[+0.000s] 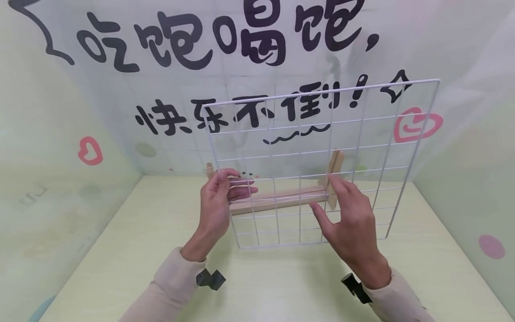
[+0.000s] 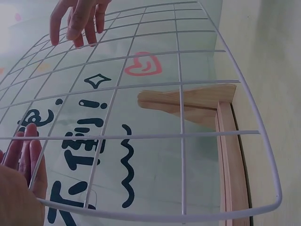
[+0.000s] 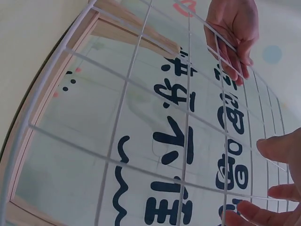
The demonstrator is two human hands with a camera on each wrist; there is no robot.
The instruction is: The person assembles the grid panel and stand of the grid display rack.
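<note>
A white wire grid panel [image 1: 322, 93] stands tilted above the table. My left hand [image 1: 215, 201] grips its left edge, with the thumb on the near side and the fingers reaching behind the wires. On the panel's right half, my right hand [image 1: 354, 223] touches the wires with its fingertips, thumb spread apart. Behind the panel lies a pale wooden stand [image 1: 265, 205], a long bar with an upright piece [image 1: 337, 163] at its right end. A shorter bit of wood [image 1: 209, 169] shows at the left end, partly hidden by my left hand.
The light wood-grain table [image 1: 265, 286] is bounded by a back wall [image 1: 169, 152] with large black lettering and side walls bearing pink hearts. Small black devices [image 1: 211, 279] sit at both wrists, by the sleeves [image 1: 173, 277].
</note>
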